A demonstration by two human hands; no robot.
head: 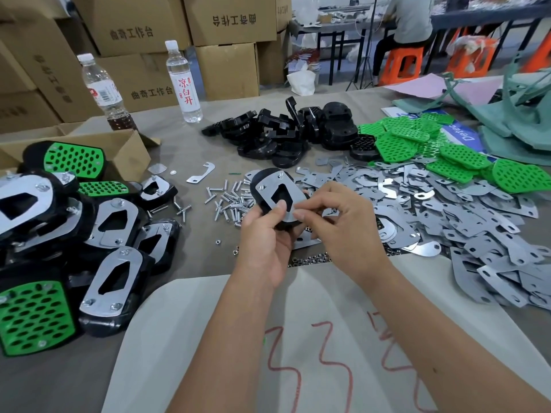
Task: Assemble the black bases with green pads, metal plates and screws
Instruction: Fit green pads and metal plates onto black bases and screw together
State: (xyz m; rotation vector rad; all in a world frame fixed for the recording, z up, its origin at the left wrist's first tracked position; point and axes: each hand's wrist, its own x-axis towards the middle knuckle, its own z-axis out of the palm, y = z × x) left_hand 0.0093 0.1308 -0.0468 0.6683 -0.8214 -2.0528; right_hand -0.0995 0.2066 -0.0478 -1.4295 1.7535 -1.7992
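At the far left a heap of finished pieces (98,248), black bases with green pads or metal plates screwed on, lies on the table (185,150) in front of an open cardboard box (131,153). Behind them stand two water bottles (183,81). Loose screws (229,204) are scattered near the middle of the table, and beyond them sits a pile of bare black bases (286,135). The left hand (265,239) holds a black base (278,195) up above the table, its grip closed around the lower end with the thumb pressing on the metal plate (283,193) that lies on top. The right hand (343,216) is just beside it, its grip pinched at the plate's lower edge; what it pinches is too small to tell. Small nuts (313,259) lie under the hands. To the right spreads a big pile of loose metal plates (447,210), with green pads (459,153) heaped behind them.
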